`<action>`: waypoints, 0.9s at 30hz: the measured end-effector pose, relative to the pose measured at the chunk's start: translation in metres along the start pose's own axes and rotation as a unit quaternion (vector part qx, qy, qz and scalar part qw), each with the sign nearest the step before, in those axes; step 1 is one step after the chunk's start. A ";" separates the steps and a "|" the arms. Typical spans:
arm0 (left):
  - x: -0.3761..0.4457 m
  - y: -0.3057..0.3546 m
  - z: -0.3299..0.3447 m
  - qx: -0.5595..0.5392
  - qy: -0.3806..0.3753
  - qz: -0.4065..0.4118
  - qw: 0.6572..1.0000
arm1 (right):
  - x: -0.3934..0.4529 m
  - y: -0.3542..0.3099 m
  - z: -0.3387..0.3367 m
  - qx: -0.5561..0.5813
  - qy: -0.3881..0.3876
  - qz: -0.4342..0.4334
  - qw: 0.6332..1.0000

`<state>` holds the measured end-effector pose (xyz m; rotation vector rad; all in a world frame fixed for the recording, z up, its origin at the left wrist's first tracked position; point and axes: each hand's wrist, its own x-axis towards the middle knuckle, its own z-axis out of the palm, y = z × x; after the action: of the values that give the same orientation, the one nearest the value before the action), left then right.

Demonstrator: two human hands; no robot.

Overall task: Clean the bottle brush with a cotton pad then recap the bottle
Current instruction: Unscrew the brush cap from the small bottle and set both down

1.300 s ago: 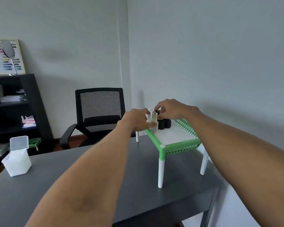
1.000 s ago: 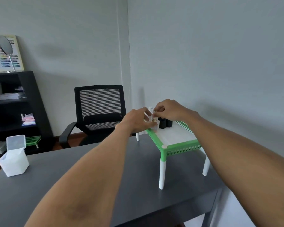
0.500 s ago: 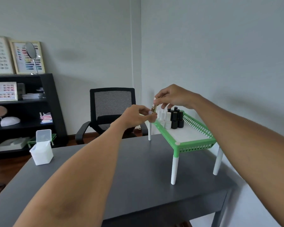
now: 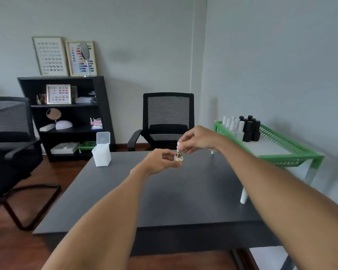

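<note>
Both arms reach forward, hands close together. The left hand (image 4: 160,160) is curled, gripping from below. The right hand (image 4: 198,140) pinches from above.

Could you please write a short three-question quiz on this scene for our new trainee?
1. True or false: the left hand holds the small bottle from below.
2. What does the right hand pinch? A) the gold cap B) a cotton pad C) a black bottle
3. On which side of the desk does the green rack stand?

Key: 1 true; 2 A; 3 the right side.
</note>
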<state>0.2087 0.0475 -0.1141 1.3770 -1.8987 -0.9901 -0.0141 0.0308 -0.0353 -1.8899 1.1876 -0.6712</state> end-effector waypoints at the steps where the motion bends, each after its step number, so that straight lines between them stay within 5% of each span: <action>1: -0.005 -0.009 0.001 0.002 0.004 -0.009 1.000 | 0.003 0.004 0.009 -0.001 -0.007 0.003 1.000; 5: -0.019 -0.039 0.002 0.029 0.051 -0.023 0.998 | 0.012 0.015 0.037 -0.001 -0.024 0.013 1.000; 15: -0.024 -0.060 0.006 0.027 0.026 -0.056 0.998 | 0.021 0.036 0.067 0.002 -0.009 -0.007 1.000; 27: -0.017 -0.067 0.011 0.014 0.018 -0.058 0.998 | 0.016 0.053 0.089 -0.040 0.117 -0.037 0.992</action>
<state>0.2397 0.0538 -0.1761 1.5262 -1.8294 -0.9907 0.0347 0.0332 -0.1282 -1.9714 1.3116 -0.9180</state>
